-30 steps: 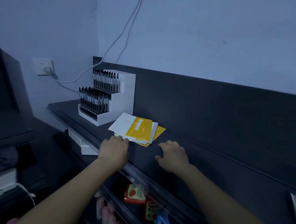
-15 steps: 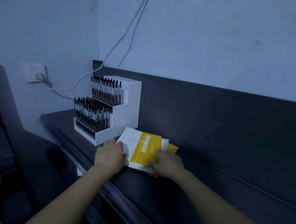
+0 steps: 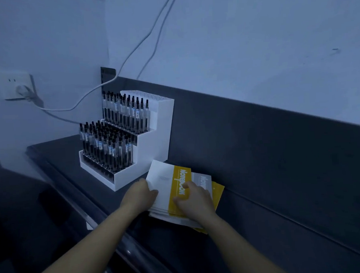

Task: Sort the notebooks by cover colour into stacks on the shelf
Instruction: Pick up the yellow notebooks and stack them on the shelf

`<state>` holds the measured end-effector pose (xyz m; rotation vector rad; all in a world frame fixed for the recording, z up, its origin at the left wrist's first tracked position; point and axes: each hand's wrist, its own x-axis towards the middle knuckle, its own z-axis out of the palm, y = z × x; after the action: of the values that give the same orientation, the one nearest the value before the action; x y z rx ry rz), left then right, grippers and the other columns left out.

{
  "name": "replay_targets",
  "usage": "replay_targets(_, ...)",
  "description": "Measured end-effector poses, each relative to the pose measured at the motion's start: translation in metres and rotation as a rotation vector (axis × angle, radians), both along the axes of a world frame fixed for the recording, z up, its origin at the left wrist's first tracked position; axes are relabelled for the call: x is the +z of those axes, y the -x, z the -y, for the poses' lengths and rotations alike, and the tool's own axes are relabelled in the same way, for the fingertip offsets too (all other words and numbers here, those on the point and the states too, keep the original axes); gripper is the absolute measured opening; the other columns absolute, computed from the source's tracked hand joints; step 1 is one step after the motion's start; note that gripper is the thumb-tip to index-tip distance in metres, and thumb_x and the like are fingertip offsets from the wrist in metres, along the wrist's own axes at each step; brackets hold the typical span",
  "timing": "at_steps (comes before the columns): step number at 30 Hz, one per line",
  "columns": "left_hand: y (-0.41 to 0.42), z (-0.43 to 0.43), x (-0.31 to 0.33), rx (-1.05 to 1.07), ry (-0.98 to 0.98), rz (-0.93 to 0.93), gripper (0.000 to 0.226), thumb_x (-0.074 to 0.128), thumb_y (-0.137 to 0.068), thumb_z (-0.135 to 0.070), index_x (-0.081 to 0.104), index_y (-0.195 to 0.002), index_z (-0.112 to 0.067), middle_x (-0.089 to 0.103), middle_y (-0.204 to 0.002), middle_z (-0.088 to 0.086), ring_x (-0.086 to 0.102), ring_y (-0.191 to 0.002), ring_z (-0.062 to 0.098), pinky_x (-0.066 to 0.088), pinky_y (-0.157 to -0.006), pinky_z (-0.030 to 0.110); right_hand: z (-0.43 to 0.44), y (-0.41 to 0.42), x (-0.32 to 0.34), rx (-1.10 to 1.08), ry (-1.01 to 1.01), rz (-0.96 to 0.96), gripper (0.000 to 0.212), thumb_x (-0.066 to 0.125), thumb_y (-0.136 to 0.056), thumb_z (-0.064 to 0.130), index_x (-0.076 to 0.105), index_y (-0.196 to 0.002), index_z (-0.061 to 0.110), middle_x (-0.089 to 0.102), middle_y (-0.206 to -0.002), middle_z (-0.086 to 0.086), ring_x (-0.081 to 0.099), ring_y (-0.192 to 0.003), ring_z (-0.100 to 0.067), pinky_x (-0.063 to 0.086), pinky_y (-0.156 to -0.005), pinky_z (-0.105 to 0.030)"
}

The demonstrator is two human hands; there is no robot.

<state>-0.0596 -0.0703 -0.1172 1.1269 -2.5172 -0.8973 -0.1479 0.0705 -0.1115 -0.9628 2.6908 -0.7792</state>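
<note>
Notebooks [image 3: 161, 186] in mixed pile, unsorted. Left hand [image 3: 139, 196] grips 9 o'clock edge; right hand [image 3: 196, 200] pinches yellow cover [image 3: 178, 178]. Next: lift it, start stack at 3 o'clock.

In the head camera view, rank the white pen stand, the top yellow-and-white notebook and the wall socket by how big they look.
1. white pen stand
2. top notebook
3. wall socket, smallest in view, though it is farther off, so its true size is unsure.
</note>
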Motion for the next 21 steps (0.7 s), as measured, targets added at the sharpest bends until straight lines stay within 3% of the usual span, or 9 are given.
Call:
replay_targets(4,0.002,0.006,-0.001,0.03,-0.207,-0.16,0.028,0.059,-0.091,-0.021,0.059,-0.112,-0.002,0.063,-0.115,0.014,0.056,-0.092,0.025,0.044,-0.076,0.031,0.0,0.001,0.0,-0.043,0.077,0.09,0.043,0.053,-0.09,0.032,0.045,-0.132,0.025,0.053,-0.13,-0.006,0.051,-0.115,-0.026,0.047,-0.095,-0.04)
replay_targets(8,0.002,-0.001,0.013,0.019,-0.215,-0.24,0.026,0.05,-0.097,-0.02,0.053,-0.114,-0.001,0.058,-0.12,0.017,0.051,-0.093,0.024,0.039,-0.076,0.029,-0.006,0.0,0.005,-0.078,0.196,0.217,0.039,0.045,-0.097,0.024,0.043,-0.136,0.022,0.051,-0.134,-0.005,0.054,-0.105,-0.021,0.049,-0.093,-0.039)
replay_targets(11,0.0,-0.015,0.026,-0.013,-0.237,-0.342,0.029,0.048,-0.099,-0.021,0.049,-0.12,-0.001,0.055,-0.115,0.013,0.053,-0.097,0.027,0.042,-0.068,0.029,-0.011,-0.005,0.01,-0.157,0.307,0.269,0.041,0.042,-0.1,0.03,0.04,-0.138,0.015,0.053,-0.132,-0.007,0.052,-0.101,-0.019,0.045,-0.092,-0.036)
replay_targets(15,-0.005,-0.038,0.037,-0.043,-0.403,-0.479,0.017,0.045,-0.1,-0.025,0.047,-0.11,-0.012,0.055,-0.102,0.006,0.053,-0.078,0.018,0.046,-0.054,0.029,-0.03,-0.011,0.014,-0.323,0.435,0.27,0.047,0.048,-0.094,0.045,0.049,-0.124,0.009,0.057,-0.117,-0.004,0.056,-0.11,-0.027,0.046,-0.094,-0.04)
replay_targets(21,-0.005,-0.089,0.04,-0.136,-0.494,-0.563,0.014,0.044,-0.101,-0.025,0.049,-0.111,-0.017,0.057,-0.103,0.005,0.056,-0.094,0.024,0.049,-0.071,0.034,-0.082,-0.027,0.015,-0.476,0.623,0.293,0.022,0.051,-0.094,0.043,0.057,-0.102,0.024,0.064,-0.111,-0.002,0.06,-0.101,-0.022,0.051,-0.092,-0.043)
